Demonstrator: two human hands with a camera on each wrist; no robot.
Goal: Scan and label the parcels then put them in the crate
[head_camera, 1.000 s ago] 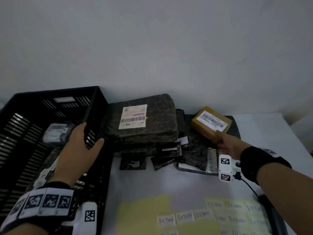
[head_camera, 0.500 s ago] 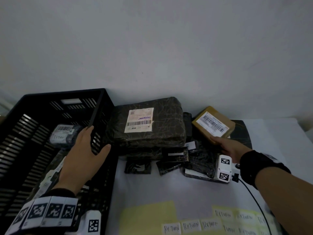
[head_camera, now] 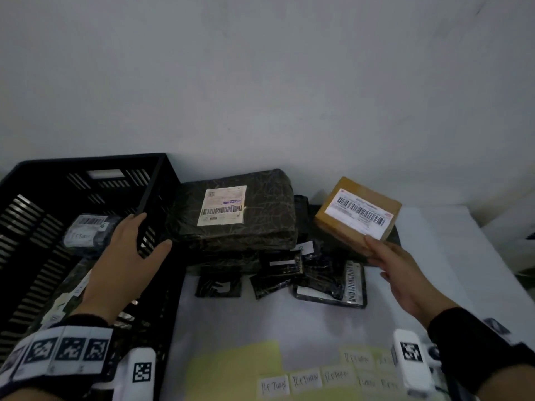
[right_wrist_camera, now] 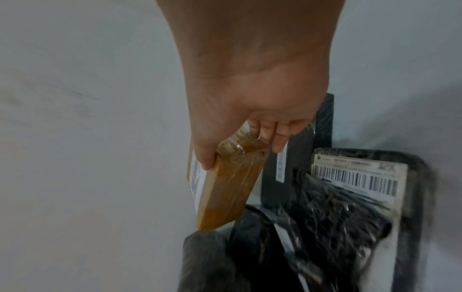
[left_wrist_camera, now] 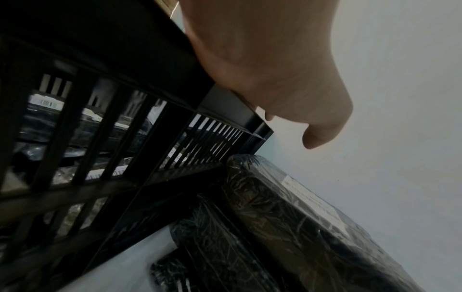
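Note:
A brown taped box (head_camera: 356,215) with a barcode label is tilted up above the pile at the back right. My right hand (head_camera: 373,250) grips its near edge, thumb on the label and fingers underneath; the right wrist view shows the same hold on the box (right_wrist_camera: 225,189). My left hand (head_camera: 153,230) rests on the right rim of the black slatted crate (head_camera: 86,160), fingers straight over the inside and thumb outside. Inside the crate lies a wrapped parcel (head_camera: 86,230) with a handwritten RETURN label. A large black wrapped parcel (head_camera: 237,215) with a white label sits beside the crate.
Several small black parcels (head_camera: 272,279) lie in front of the large one, one (head_camera: 330,282) showing a barcode. A yellow sheet (head_camera: 231,369) and handwritten RETURN labels (head_camera: 307,377) lie at the table's near edge. A wall stands close behind.
My right hand has closed on the brown box, raised it off the pile and drawn it nearer. My left hand has stayed on the crate rim.

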